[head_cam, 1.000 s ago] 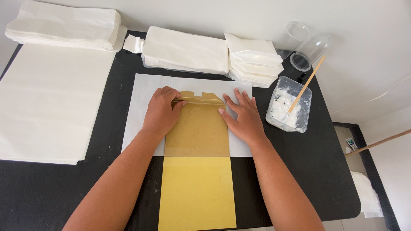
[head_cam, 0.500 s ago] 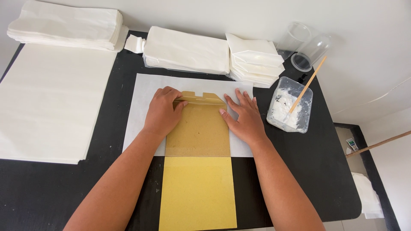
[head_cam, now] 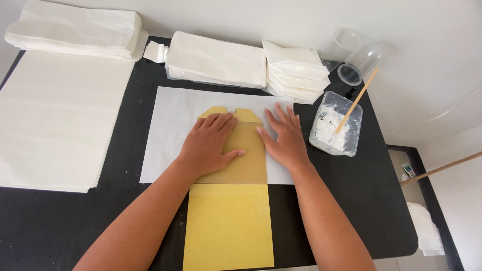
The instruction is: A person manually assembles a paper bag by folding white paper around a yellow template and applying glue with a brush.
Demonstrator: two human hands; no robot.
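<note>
While both hands lie flat, fingers spread and gripping nothing, my left hand [head_cam: 208, 143] presses the brown template [head_cam: 240, 150], right hand [head_cam: 283, 140] beside it; barely shifted since before.

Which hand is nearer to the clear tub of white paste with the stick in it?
Right. The right hand lies flat on the white sheet, just left of the tub; the left hand presses the brown template, farther away.

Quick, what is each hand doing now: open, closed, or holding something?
Left hand: open, flat on the brown cardboard template.
Right hand: open, flat on the white paper sheet, thumb at the template's edge.
</note>
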